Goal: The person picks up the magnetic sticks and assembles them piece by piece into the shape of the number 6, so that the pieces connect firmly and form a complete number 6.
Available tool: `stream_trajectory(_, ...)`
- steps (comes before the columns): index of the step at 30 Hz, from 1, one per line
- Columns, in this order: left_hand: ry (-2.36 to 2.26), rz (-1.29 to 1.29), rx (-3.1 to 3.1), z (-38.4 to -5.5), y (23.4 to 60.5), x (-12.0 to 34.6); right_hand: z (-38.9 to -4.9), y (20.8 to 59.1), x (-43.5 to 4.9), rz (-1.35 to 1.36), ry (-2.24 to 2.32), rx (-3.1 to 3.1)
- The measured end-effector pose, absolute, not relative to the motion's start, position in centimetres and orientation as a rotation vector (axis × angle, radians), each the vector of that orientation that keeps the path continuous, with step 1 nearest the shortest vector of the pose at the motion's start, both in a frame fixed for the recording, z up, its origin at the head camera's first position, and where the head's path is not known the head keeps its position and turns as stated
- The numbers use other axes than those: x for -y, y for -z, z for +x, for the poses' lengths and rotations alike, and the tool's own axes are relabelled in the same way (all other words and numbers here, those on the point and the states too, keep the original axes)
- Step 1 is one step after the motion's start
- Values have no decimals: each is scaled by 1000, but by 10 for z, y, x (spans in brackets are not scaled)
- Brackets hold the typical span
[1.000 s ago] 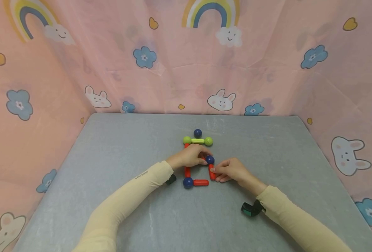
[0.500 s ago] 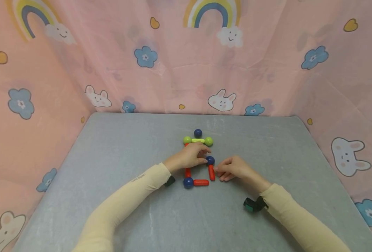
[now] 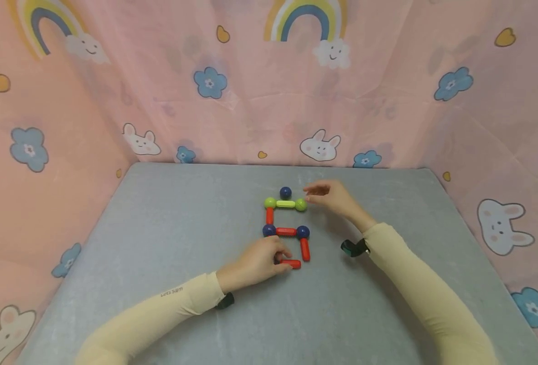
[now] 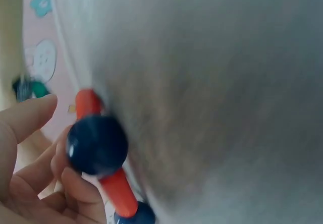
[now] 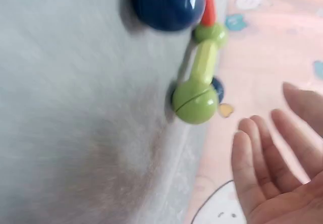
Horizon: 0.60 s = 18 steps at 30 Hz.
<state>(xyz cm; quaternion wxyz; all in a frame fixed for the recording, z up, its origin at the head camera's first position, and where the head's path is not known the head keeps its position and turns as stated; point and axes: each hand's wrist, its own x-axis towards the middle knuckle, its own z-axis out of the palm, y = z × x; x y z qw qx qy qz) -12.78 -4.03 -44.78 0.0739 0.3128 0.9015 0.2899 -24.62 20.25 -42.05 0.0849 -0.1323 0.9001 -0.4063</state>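
Magnetic rods and balls form an outline on the table. My left hand (image 3: 257,261) is at its near left corner, covering most of a blue ball (image 4: 98,145) in the head view. In the left wrist view its bent fingers come right up to that ball, while the thumb stands apart from it. A red rod (image 3: 292,264) runs right from this corner. Over by the right green ball (image 3: 301,205), my right hand (image 3: 335,197) hovers with spread fingers and nothing in them. A loose-looking blue ball (image 3: 285,192) sits just beyond the green rod (image 3: 285,204).
A middle red rod (image 3: 286,231) joins two blue balls, and another red rod (image 3: 305,249) hangs from the right blue ball (image 3: 303,232). Grey table (image 3: 182,213) surrounds the pieces. A pink printed curtain (image 3: 251,116) stands behind and at both sides.
My left hand has moved from the middle rod down to the near left corner. The right hand has left the right red rod and gone up beside the green ball.
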Motion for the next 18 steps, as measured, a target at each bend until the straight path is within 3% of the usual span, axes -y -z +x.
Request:
stream_trajectory(8, -711, 959, -2790, -122, 455, 37, -293, 430, -175, -539, 1083, -2653)
stream_trajectory(18, -698, 927, -2762, -130, 452, 39, -313, 438, -160, -588, 947, -2620)
